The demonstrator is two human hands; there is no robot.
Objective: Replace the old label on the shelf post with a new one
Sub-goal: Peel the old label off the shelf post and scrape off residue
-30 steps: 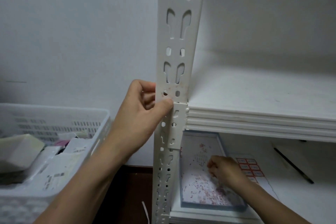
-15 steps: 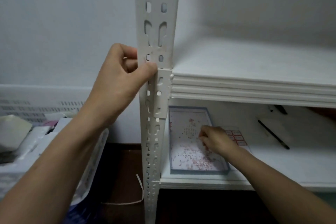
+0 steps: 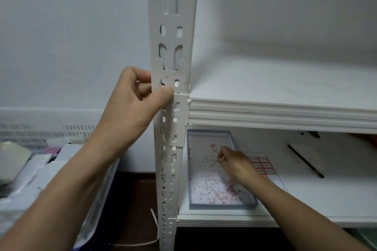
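I see the lower shelf carrying a blue-rimmed tray at its left edge, a label sheet just beside it, and a pen further right.

Shows two forearms, bare from the lower corners of the frame up to the wrists. Left hand left of centre, large in the frame; right hand below centre, smaller. Bare fingers and wrists.

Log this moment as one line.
left hand: grips white perforated metal shelf post, thumb on front | right hand: curled over blue-rimmed tray of paper scraps | held item: unclear
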